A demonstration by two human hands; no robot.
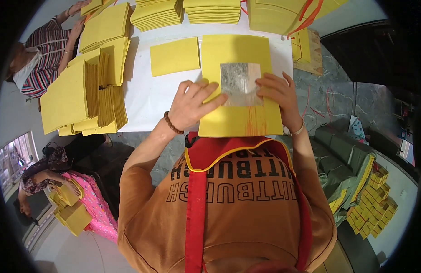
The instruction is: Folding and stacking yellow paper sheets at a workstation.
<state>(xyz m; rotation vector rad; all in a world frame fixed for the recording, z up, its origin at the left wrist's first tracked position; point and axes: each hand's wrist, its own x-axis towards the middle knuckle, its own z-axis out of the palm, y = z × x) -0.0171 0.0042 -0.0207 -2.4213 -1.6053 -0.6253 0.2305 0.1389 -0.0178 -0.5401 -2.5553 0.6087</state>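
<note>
A large flat yellow sheet or thin stack [235, 50] lies before me at the table's near edge, with red streaks on its lower part. On its middle rests a small shiny rectangular piece [240, 75], grey and partly see-through like film or a printed label. My left hand [192, 102] is over the sheet's left side, its fingers apart, one fingertip at the shiny piece's lower left edge. Over the right side, my right hand [281, 98] lies with fingers stretched out, their tips on the piece's right edge. A smaller yellow piece [175, 57] lies to the left.
Stacks of folded yellow pieces [69, 95] crowd the white table's [144, 100] left side, with more stacks [210, 11] at the back. Red strips [306, 18] hang at the far right. One person [42, 59] works at the left; another [42, 182] sits lower left with yellow pieces.
</note>
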